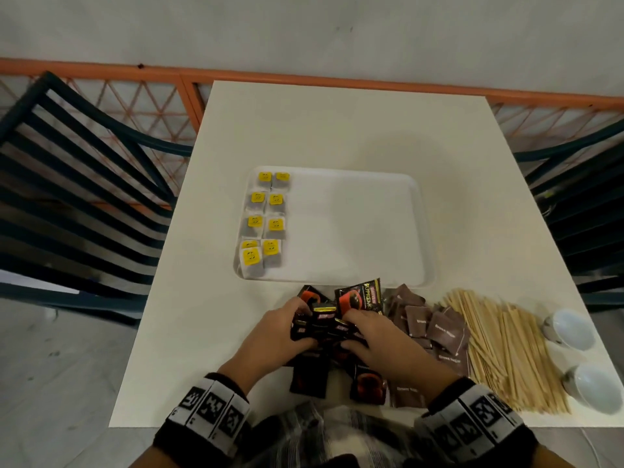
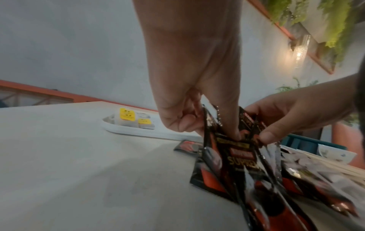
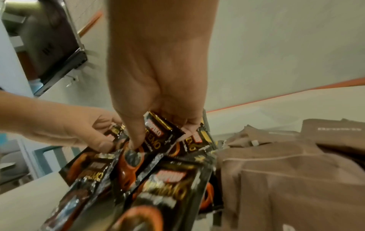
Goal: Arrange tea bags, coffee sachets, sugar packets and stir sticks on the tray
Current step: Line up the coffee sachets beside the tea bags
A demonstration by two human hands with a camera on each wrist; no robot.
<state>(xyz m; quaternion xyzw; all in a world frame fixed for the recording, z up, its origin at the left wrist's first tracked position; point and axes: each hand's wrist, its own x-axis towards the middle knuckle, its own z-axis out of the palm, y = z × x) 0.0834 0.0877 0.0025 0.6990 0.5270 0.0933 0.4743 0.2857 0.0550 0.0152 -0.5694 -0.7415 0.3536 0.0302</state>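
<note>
A white tray (image 1: 354, 228) lies mid-table with several yellow-tagged tea bags (image 1: 265, 219) in two columns along its left side. Just in front of it is a heap of black and red coffee sachets (image 1: 358, 297). My left hand (image 1: 287, 332) and right hand (image 1: 371, 336) both grip a bunch of these sachets (image 2: 237, 156) from either side, fingers curled round them (image 3: 164, 137). Brown sugar packets (image 1: 439, 329) lie to the right of the sachets, and wooden stir sticks (image 1: 506, 346) are spread further right.
Two white cups (image 1: 570, 329) lie on their sides at the table's right front edge. Dark slatted chairs (image 1: 84, 184) stand at both sides of the white table (image 1: 337, 130). An orange lattice railing (image 1: 135, 99) runs behind.
</note>
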